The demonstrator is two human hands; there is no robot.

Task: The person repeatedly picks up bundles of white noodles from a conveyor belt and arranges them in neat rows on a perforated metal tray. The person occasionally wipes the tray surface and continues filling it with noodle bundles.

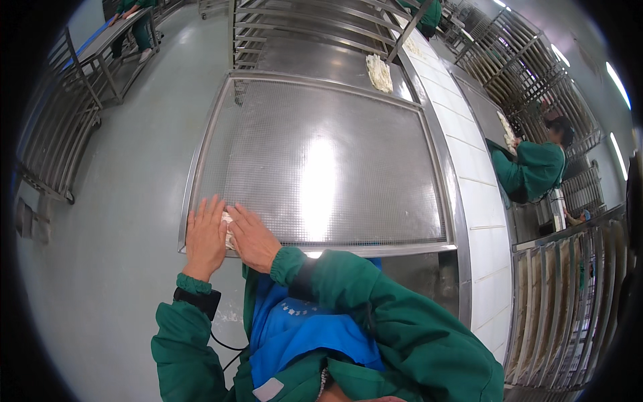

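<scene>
A metal-framed mesh screen [371, 171] lies in front of me on a steel work surface. My left hand [206, 236] rests at its near left corner, palm down with the fingers pointing away from me. Close beside it, my right hand [252, 240] slants inward, its fingertips by the left thumb. Between and partly under both hands is a small pale, whitish clump [229, 236], mostly hidden; its material cannot be told. Both hands press or lie flat on it rather than visibly grasping it. Another pale clump [379, 74] lies on the steel surface beyond the frame.
A steel rack [311, 22] stands beyond the screen. A white belt or tiled strip [485, 221] runs along the right. Past it a co-worker [535, 163] handles pale material. Racks of framed screens [567, 306] stand at right, a wheeled rack [60, 145] at left.
</scene>
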